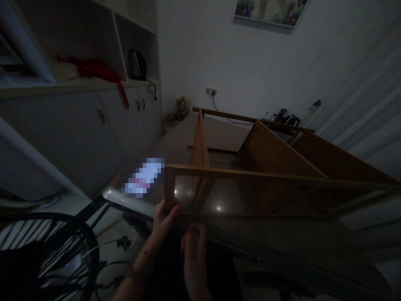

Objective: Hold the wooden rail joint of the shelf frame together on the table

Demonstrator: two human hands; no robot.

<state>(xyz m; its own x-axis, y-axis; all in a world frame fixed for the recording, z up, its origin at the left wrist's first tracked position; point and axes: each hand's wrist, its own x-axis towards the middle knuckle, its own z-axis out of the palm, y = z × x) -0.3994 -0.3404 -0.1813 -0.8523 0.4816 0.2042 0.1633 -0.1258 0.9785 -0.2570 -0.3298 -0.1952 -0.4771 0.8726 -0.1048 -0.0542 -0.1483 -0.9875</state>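
Note:
A wooden shelf frame [250,173] lies on its side on a dark glossy table [300,238], with slats and panels running toward the far wall. My left hand [164,219] grips the bottom of the frame's near left post, fingers wrapped round it. Just to the right, my right hand [194,246] rests at the table's near edge under the frame's lower rail, fingers together and pointing up; what it touches is too dark to see.
A lit phone [144,177] lies on the table's near left corner. A black fan [46,251] with cables stands on the floor at lower left. White cabinets [78,129] with a kettle [137,65] and a red cloth [94,69] line the left wall. Curtains hang at right.

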